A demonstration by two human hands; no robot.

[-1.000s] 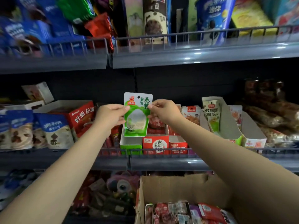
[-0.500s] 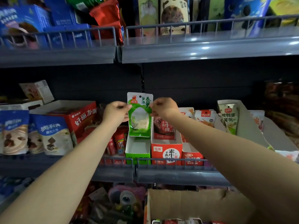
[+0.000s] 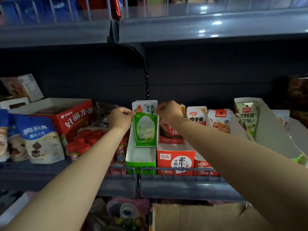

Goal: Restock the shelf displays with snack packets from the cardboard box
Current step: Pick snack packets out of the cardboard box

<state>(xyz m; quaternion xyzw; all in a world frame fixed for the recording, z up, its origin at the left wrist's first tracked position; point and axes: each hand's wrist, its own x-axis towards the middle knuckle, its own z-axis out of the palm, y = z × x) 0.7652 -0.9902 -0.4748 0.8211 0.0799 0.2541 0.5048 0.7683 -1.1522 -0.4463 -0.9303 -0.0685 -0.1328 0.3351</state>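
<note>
Packet: a green and white snack packet stands upright in the far end of the green display tray on the middle shelf, its lower edge down inside the tray.
Left grip: the left hand pinches the packet's upper left edge, fingers curled.
Right grip: the right hand pinches the upper right corner the same way.
Weight: by its look, a small, thin pouch and very light; two fingers a side seem plenty.
Stiffness: soft film with a flat sealed border; the middle probably buckles if squeezed, so the top seal and side edges are the better places to hold.
Surface: glossy, likely a little slippery, so a pinch on the seam should hold better than one on the smooth face.
Fragility: the filling looks soft; pressing on the clear window could crush it.
Neighbours: a red display tray touches the green one on the right, so the packet has to go straight down.
Supply: the cardboard box sits near, below the shelf.
</note>
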